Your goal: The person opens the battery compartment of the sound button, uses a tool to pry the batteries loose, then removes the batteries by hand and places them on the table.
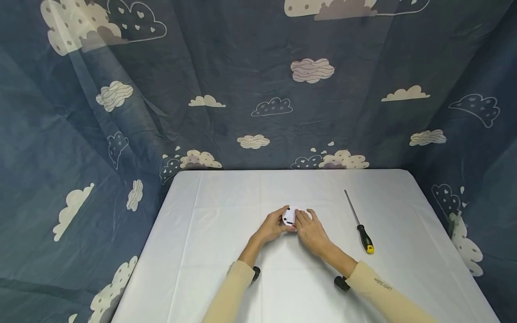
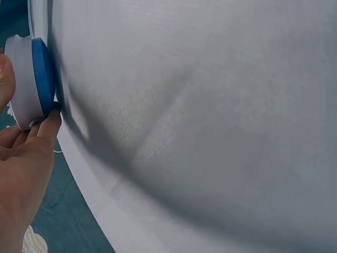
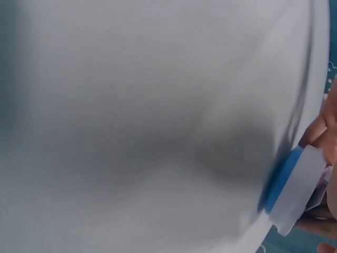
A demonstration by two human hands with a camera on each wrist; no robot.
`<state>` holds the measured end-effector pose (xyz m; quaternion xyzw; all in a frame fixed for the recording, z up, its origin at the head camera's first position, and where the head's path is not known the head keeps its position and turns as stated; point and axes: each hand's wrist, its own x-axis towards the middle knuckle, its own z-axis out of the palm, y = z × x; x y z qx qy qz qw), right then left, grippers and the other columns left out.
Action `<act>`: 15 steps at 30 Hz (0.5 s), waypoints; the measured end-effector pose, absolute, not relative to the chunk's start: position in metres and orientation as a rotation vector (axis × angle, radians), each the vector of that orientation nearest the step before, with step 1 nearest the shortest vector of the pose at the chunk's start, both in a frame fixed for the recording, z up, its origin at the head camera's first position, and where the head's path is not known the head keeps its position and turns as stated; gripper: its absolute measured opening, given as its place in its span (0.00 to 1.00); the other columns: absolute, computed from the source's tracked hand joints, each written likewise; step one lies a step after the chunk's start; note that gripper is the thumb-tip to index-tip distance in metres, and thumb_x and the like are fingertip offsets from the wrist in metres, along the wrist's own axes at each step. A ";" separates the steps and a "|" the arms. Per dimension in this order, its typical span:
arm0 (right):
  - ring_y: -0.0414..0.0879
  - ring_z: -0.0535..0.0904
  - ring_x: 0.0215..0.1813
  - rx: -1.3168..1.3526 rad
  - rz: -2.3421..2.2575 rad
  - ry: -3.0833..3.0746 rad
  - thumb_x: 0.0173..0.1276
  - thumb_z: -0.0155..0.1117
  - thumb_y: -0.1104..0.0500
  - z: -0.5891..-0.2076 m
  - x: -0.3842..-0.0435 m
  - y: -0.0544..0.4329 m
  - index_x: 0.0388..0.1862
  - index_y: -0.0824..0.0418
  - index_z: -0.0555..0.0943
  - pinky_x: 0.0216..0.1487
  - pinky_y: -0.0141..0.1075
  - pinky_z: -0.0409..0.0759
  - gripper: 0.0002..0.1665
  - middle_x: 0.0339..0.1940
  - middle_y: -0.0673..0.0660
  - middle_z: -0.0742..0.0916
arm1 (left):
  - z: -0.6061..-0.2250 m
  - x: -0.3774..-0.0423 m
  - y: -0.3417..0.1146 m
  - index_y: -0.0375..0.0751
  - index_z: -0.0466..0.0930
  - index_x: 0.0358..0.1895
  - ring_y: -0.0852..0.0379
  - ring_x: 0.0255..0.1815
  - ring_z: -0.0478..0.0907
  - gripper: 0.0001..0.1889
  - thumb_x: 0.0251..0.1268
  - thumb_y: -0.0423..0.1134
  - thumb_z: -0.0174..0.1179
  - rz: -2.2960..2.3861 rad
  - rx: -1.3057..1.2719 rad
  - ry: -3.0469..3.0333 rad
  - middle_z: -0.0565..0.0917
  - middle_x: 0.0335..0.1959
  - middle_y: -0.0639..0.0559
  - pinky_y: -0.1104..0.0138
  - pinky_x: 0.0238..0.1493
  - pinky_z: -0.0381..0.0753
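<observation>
A small, thick round white device (image 1: 288, 216) with a blue face (image 2: 44, 76) is held between both hands just over the white table. Its white back, carrying small black parts, is turned up, and the blue face points down. My left hand (image 1: 271, 227) grips the left side of its rim, thumb on the near side and fingers on the far side. My right hand (image 1: 313, 233) holds the right side, its fingers bent over the back and hiding part of it. In the right wrist view a thin pale piece (image 3: 319, 191) shows between the white body and that hand.
To the right on the white-covered table (image 1: 218, 233) lies a screwdriver (image 1: 365, 238) with a black and yellow handle, its shaft pointing away. A dark blue cloud-patterned curtain (image 1: 250, 125) hangs behind and along both sides.
</observation>
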<state>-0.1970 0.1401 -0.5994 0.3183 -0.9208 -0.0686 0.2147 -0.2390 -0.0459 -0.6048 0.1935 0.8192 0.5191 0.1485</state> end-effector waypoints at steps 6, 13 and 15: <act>0.59 0.84 0.57 0.879 -0.016 -2.426 0.68 0.59 0.64 -0.609 -0.196 0.145 0.54 0.74 0.83 0.64 0.56 0.79 0.19 0.57 0.66 0.87 | -0.605 -0.238 -0.046 0.31 0.57 0.80 0.44 0.77 0.70 0.45 0.63 0.37 0.71 1.498 0.529 2.337 0.67 0.79 0.35 0.61 0.78 0.70; 0.60 0.83 0.51 0.792 0.190 -2.370 0.68 0.67 0.58 -0.612 -0.192 0.146 0.48 0.70 0.87 0.51 0.54 0.79 0.17 0.53 0.65 0.88 | -0.605 -0.238 -0.047 0.33 0.57 0.81 0.45 0.77 0.70 0.45 0.63 0.37 0.71 1.482 0.500 2.339 0.66 0.79 0.36 0.64 0.77 0.71; 0.58 0.80 0.45 0.753 0.277 -2.370 0.67 0.71 0.57 -0.612 -0.192 0.146 0.46 0.68 0.89 0.43 0.49 0.77 0.16 0.48 0.65 0.87 | -0.605 -0.238 -0.048 0.33 0.57 0.81 0.45 0.78 0.70 0.45 0.63 0.38 0.70 1.481 0.497 2.340 0.65 0.80 0.36 0.64 0.77 0.71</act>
